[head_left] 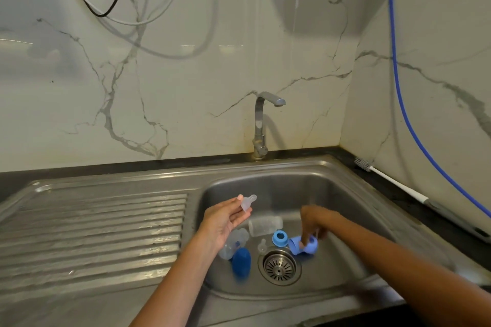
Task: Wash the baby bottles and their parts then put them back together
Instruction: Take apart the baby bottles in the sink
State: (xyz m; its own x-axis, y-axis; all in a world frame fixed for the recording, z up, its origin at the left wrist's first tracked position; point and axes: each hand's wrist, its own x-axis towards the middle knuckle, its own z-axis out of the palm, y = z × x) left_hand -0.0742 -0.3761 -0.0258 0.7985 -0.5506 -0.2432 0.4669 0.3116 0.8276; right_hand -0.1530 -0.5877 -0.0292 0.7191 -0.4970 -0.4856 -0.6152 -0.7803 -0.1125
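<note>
A marbled wall (186, 74) filled the upper view, with cables (117, 5) looping across it and a blue hose (398, 74) running down its right side. Below it lay a dark surface (425, 207) holding a steel sink (345, 194) and its ribbed drainboard (106, 225). A metal tap (261, 125) stood behind the basin, its spout turned right. A bottle brush (393, 180) with a white handle lay on the surface at the right, against the wall.

Two bare forearms reached into the basin. The left hand (225, 220) was held palm up above the basin floor, fingers loosely spread, pinching a clear teat (248, 202) between thumb and fingertips. The right hand (313, 223), blurred, reached down with its fingers curled on a light blue cap (305, 245) lying on its side by the drain (279, 265).

On the basin floor, a clear bottle (265, 224) lay on its side between the two hands. A second clear bottle (233, 244) lay partly under the left wrist, touching a dark blue cap (241, 263) just in front of it. A blue screw ring (280, 237) sat just beside the light blue cap, and a second clear teat (262, 245) lay at the drain's rim, left of the ring.
</note>
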